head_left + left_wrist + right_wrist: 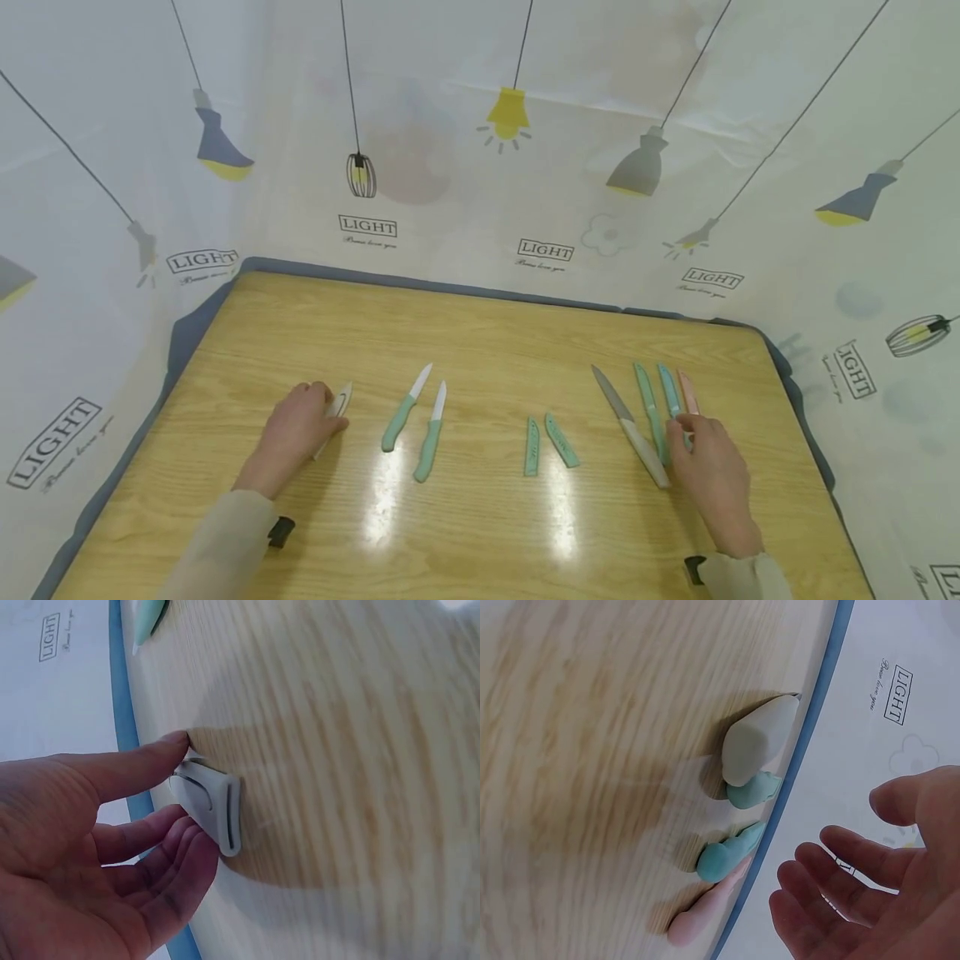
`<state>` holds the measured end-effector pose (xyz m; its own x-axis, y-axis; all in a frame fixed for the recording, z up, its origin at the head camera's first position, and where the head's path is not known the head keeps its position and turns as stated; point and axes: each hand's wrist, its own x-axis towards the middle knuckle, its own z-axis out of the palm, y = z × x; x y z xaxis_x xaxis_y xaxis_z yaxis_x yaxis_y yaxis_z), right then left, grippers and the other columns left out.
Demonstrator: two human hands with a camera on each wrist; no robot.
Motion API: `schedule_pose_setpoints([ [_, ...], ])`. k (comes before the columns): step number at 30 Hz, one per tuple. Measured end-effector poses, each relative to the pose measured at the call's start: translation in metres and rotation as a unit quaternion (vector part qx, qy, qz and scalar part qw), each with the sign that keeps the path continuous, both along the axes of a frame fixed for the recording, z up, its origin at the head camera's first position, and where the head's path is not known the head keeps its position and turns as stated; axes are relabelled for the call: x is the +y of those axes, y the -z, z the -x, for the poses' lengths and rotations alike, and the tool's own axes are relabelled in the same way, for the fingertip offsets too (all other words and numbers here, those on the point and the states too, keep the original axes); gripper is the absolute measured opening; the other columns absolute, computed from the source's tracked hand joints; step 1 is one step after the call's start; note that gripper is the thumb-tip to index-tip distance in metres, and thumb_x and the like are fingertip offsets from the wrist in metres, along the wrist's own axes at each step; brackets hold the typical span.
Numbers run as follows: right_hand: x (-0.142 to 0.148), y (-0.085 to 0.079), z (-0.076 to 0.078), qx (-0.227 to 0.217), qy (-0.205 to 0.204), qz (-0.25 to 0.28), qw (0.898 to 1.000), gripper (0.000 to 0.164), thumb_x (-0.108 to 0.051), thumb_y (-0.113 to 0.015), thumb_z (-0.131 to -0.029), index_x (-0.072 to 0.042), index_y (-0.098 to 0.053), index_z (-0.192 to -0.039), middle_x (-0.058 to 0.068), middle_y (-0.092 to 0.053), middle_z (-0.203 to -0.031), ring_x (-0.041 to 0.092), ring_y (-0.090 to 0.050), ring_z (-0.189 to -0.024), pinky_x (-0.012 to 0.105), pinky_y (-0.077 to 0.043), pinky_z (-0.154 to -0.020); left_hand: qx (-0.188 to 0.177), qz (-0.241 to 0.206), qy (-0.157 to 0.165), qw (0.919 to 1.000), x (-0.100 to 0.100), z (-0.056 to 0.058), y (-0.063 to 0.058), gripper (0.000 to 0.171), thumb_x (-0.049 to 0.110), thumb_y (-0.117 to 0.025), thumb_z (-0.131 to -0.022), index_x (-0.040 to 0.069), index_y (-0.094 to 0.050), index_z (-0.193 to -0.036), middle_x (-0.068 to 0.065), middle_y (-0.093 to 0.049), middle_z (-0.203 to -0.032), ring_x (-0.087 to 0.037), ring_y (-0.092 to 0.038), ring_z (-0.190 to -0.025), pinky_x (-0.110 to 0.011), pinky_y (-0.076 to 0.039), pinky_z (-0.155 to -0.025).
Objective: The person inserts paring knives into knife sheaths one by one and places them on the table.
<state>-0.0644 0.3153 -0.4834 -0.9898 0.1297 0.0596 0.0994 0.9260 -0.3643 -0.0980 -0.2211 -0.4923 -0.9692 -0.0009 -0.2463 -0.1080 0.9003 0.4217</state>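
Between thumb and fingertips, my left hand (296, 425) pinches a white knife sheath (206, 796), close over the table; the sheath's slotted end faces the left wrist camera. My right hand (712, 475) hovers with loosely bent fingers, holding nothing, over the handles of several knives at the right. Nearest it are a knife with a cream handle (643, 454) and grey blade, a green knife (649, 400), a blue knife (669, 392) and a pink knife (687, 392). In the head view the hand hides part of the blue and pink ones.
Right of the left hand lie two green-handled knives (399, 423) (429, 450) with white blades. Two green sheaths (532, 450) (562, 442) lie mid-table. The wooden table (480, 342) has a dark edge and meets a lamp-printed sheet (465, 200) behind.
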Motion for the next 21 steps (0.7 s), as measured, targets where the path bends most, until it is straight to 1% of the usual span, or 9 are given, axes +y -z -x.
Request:
schedule_pose_setpoints([
  [4,-0.001,0.001,0.000,-0.002,0.005,0.000,1.000,0.054,-0.040,-0.035,-0.103,0.004,-0.061,-0.121,0.024,-0.058,-0.110,0.036,-0.059,-0.093,0.049,-0.051,-0.064,0.000,-0.012,0.003,0.9999,0.001,0.002,-0.001,0.043,0.019,-0.070,-0.086,-0.010,-0.058,-0.115,-0.016,-0.059,-0.095,-0.022,-0.054,-0.074,-0.034,-0.050,-0.062],
  [8,-0.002,0.002,0.001,-0.010,0.013,-0.003,1.000,0.055,-0.042,-0.035,-0.103,0.003,-0.061,-0.121,0.024,-0.058,-0.111,0.036,-0.059,-0.093,0.048,-0.051,-0.064,0.000,-0.016,0.002,0.9999,0.003,0.003,-0.001,0.038,0.017,-0.068,-0.084,-0.009,-0.061,-0.112,-0.015,-0.061,-0.093,-0.022,-0.053,-0.072,-0.034,-0.049,-0.060],
  [10,-0.003,0.002,0.001,-0.014,0.016,-0.006,1.000,0.056,-0.043,-0.034,-0.102,0.002,-0.061,-0.122,0.024,-0.058,-0.111,0.036,-0.059,-0.094,0.047,-0.051,-0.063,-0.003,-0.024,-0.002,0.9997,0.003,0.004,-0.002,0.038,0.016,-0.066,-0.083,-0.008,-0.061,-0.112,-0.015,-0.061,-0.094,-0.022,-0.053,-0.073,-0.035,-0.050,-0.061],
  [12,-0.003,0.002,0.002,-0.017,0.017,-0.007,1.000,0.056,-0.044,-0.034,-0.102,0.002,-0.060,-0.123,0.024,-0.057,-0.112,0.036,-0.059,-0.093,0.047,-0.051,-0.062,0.001,-0.038,-0.006,0.9993,0.004,0.005,-0.002,0.040,0.017,-0.065,-0.084,-0.007,-0.060,-0.116,-0.016,-0.062,-0.099,-0.023,-0.055,-0.077,-0.036,-0.051,-0.064],
  [15,-0.004,0.002,0.001,-0.012,0.016,-0.006,1.000,0.055,-0.043,-0.035,-0.102,0.002,-0.060,-0.123,0.023,-0.057,-0.111,0.035,-0.059,-0.093,0.046,-0.051,-0.062,0.009,-0.074,-0.010,0.9972,0.005,0.008,-0.004,0.046,0.022,-0.064,-0.086,-0.004,-0.059,-0.124,-0.017,-0.062,-0.107,-0.026,-0.058,-0.087,-0.039,-0.054,-0.071],
  [17,-0.005,0.001,0.001,-0.008,0.014,-0.004,1.000,0.054,-0.042,-0.035,-0.102,0.002,-0.060,-0.123,0.023,-0.058,-0.111,0.035,-0.059,-0.093,0.047,-0.051,-0.062,0.018,-0.105,-0.011,0.9942,0.008,0.011,-0.008,0.049,0.025,-0.064,-0.088,-0.002,-0.058,-0.128,-0.017,-0.062,-0.111,-0.028,-0.060,-0.094,-0.041,-0.055,-0.074],
  [19,-0.005,0.001,0.001,-0.004,0.013,-0.003,1.000,0.054,-0.042,-0.036,-0.102,0.002,-0.061,-0.122,0.023,-0.058,-0.110,0.035,-0.059,-0.093,0.047,-0.051,-0.063,0.022,-0.138,-0.013,0.9901,0.012,0.013,-0.011,0.050,0.027,-0.064,-0.089,-0.001,-0.057,-0.130,-0.016,-0.062,-0.112,-0.029,-0.060,-0.099,-0.041,-0.055,-0.077],
  [21,-0.006,0.001,0.001,-0.004,0.011,-0.001,1.000,0.054,-0.042,-0.036,-0.102,0.002,-0.061,-0.122,0.023,-0.058,-0.111,0.035,-0.059,-0.093,0.048,-0.051,-0.064,0.023,-0.177,-0.017,0.9839,0.017,0.016,-0.015,0.050,0.027,-0.063,-0.090,0.000,-0.057,-0.132,-0.015,-0.062,-0.114,-0.029,-0.060,-0.103,-0.040,-0.055,-0.079],
])
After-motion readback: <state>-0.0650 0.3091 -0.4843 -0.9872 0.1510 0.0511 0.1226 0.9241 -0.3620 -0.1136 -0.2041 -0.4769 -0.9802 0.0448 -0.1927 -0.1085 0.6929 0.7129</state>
